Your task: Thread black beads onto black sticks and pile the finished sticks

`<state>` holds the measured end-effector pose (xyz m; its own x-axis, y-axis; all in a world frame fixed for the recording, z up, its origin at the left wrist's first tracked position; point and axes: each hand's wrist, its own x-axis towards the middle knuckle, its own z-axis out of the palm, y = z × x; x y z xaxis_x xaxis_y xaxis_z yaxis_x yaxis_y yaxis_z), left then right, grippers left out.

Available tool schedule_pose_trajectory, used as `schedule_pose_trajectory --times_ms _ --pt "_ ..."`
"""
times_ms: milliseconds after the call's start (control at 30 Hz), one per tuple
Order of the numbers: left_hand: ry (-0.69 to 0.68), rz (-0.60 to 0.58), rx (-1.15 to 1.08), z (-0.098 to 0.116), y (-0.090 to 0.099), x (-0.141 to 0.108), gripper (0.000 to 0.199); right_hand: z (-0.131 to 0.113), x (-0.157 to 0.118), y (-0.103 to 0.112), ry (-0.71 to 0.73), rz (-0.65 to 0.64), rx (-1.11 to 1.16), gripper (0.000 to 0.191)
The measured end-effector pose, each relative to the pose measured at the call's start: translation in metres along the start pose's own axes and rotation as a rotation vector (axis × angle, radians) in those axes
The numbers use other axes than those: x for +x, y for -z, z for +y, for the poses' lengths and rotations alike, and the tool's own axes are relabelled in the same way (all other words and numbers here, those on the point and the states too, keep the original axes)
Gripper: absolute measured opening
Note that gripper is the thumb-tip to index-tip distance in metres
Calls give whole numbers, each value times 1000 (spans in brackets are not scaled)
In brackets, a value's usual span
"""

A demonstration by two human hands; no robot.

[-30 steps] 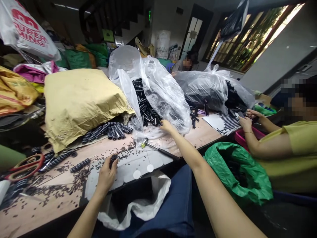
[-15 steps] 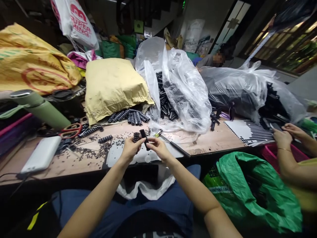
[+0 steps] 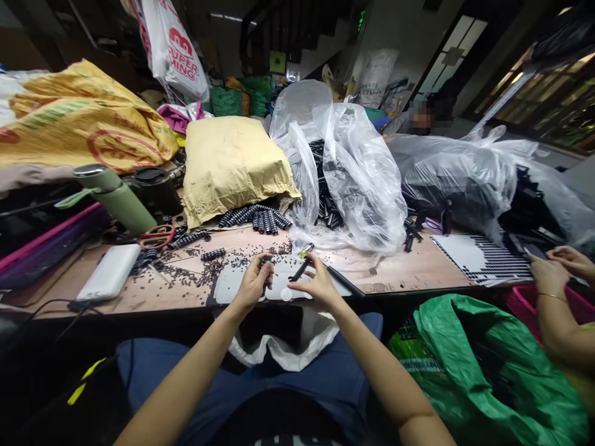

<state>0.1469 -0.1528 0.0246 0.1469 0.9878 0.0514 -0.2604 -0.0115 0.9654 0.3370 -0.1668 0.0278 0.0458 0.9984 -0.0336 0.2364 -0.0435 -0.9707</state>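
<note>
Right hand (image 3: 317, 286) pinches black tube (image 3: 299, 271) (fingertip grip).

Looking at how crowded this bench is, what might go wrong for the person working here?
The right hand pinches a small black tube above the table edge; a slip might drop it into the white bag below. Loose black bits beside the left hand may get swept off. The scissors lie half buried nearby.

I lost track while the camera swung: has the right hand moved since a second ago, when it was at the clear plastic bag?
Yes. The right hand has pulled back from the clear plastic bag toward the body, and now holds a small black piece by the table's near edge.
</note>
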Motion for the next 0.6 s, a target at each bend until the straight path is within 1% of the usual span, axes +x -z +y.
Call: schedule_pose_trajectory --times_ms 67,133,233,300,367,467,500,600 --pt "81 0 -122 4 -2 -2 44 1 -8 5 102 -56 -106 115" --pt "154 6 -186 9 -6 -5 48 -3 -16 5 227 -109 -197 119" --pt "223 -3 -194 14 -12 -8 60 -14 -24 -1 413 -189 -306 121" --pt "251 -7 -171 15 -15 -10 63 -21 -26 -5 510 -230 -352 122" --pt "259 13 -160 16 -18 -10 60 -26 -27 -8 589 -266 -375 121" --pt "235 106 -188 17 -26 -10 51 -32 -26 -11 700 -302 -400 115" --pt "236 118 -203 18 -29 -11 48 -32 -26 -12 730 -309 -411 113" --pt "269 92 -231 21 -39 -13 45 -30 -25 -12 753 -323 -443 111"
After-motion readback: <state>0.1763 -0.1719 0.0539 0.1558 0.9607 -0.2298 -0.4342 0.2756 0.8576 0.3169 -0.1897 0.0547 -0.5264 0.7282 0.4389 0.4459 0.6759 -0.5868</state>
